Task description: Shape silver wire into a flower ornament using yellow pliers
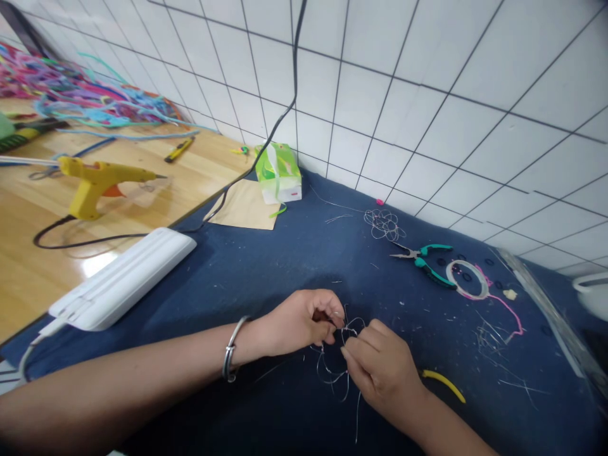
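Between my hands is a piece of thin silvery wire bent into several loops (332, 378), its loose ends sticking out. My left hand (300, 322), with a silver bangle on the wrist, pinches the wire between thumb and fingers. From the other side my right hand (382, 363) is closed on the wire, its fingertips partly hidden. Yellow-handled pliers (444, 383) lie partly covered by my right forearm. Farther back rest a finished-looking cluster of wire loops (384, 223) and long-nose pliers with teal handles (422, 259).
A white power bank (124, 278) with a cable lies left. Behind it are a yellow glue gun (102, 183), a cutter knife (179, 149), a tissue pack (279, 171) and coloured pipe cleaners (109, 101). A white ring (468, 280) and wire scraps (491, 335) lie right. A black cord (295, 69) hangs down.
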Available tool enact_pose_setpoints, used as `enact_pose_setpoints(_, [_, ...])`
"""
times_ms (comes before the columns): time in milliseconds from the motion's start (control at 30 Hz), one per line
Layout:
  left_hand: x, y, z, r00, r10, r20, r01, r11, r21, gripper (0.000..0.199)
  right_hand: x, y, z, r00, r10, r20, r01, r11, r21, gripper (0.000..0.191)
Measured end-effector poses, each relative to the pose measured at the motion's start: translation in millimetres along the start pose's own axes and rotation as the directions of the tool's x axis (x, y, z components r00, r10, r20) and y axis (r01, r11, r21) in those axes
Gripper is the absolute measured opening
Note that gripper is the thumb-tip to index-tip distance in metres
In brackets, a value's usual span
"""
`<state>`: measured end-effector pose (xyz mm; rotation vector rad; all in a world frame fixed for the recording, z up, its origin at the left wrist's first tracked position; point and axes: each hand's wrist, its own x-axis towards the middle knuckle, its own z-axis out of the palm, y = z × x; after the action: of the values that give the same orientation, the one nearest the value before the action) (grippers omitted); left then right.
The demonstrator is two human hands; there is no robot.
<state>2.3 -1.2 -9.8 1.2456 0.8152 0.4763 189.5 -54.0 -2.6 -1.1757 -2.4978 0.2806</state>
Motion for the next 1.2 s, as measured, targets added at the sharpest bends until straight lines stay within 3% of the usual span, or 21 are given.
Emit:
enact_pose_setpoints(400, [0.9,1.8,1.0,1.000,-0.010,0.020,0.011,0.999,-0.032,0.016,-3.9,2.4,0.7,0.992,-0.098,0.080,0.103,0.993,-0.060,0.017])
enact_pose_setpoints(900, [0.4,5.9,1.0,1.000,-0.016,0.025,0.017,0.997,-0.069,0.014,-4.4,2.6,-0.4,0.989,-0.091,0.120,0.101,0.992,-0.081,0.016])
enact_pose_setpoints(1200, [-0.3,5.2,1.9,0.999,-0.046,0.015,0.047,0.997,-0.059,0.013,-5.5,2.0,-0.4,0.996,-0.067,0.052,0.070,0.995,-0.069,0.017])
